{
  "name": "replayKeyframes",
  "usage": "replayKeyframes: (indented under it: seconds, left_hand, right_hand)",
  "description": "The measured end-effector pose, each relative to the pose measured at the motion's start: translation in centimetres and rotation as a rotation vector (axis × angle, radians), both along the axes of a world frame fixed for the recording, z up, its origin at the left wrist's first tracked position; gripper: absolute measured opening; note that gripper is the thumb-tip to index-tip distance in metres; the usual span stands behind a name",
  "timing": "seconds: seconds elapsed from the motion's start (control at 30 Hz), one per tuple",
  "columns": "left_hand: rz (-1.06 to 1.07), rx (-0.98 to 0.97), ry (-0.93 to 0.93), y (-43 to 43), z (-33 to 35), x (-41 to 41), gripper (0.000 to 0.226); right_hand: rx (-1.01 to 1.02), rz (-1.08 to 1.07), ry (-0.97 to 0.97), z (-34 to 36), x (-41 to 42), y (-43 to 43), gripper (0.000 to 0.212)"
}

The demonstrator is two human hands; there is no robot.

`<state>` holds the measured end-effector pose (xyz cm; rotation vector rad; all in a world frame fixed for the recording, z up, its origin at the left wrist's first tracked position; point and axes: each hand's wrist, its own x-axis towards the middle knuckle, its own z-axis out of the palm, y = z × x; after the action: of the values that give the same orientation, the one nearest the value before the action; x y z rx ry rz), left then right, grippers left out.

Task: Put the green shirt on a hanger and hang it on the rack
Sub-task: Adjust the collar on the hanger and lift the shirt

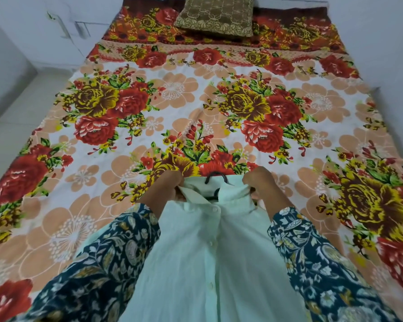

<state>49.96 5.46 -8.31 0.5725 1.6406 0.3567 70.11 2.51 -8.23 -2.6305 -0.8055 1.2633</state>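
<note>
Nearest the camera, above the near edge of the bed [98, 187], a pale green shirt [196, 256] hangs front-out, buttoned down its middle, between two forearms in dark floral sleeves [112, 256]. The left hand [170, 185] has its fingers curled round the cloth beside the collar; the right hand [260, 182] pinches the opposite shoulder the same way. A black hanger [215, 174] pokes its hook out of the neck opening, so it seems to be already inside the shirt.

The shirt looks light, thin and limp, likely to slide off a shoulder, so it is best held at the hook or the collar. No box, basket or rack is in view. Farther off, a brown patterned cushion [215, 16] lies at the far edge of the flower-printed bed.
</note>
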Motion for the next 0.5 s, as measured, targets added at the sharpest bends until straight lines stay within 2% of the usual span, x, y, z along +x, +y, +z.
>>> replayKeyframes:
  seconds: [0.1, 0.2, 0.3, 0.5]
  left_hand:
    - [0.006, -0.024, 0.052, 0.3, -0.2, -0.1, 0.021]
    - [-0.083, -0.127, 0.059, 0.6, -0.3, -0.3, 0.019]
    - [-0.084, -0.134, 0.057, 1.0, -0.7, -0.4, 0.017]
    - [0.1, -0.201, -0.257, 0.3, -0.2, -2.0, 0.016]
  right_hand:
    - [-0.111, -0.232, 0.363, 1.4, 0.8, 0.6, 0.009]
    - [-0.108, -0.294, 0.525, 1.9, 1.5, 0.3, 0.016]
    - [-0.105, -0.392, 0.624, 1.4, 1.9, -0.1, 0.018]
    - [0.104, -0.743, 0.906, -1.0, 3.5, -2.9, 0.028]
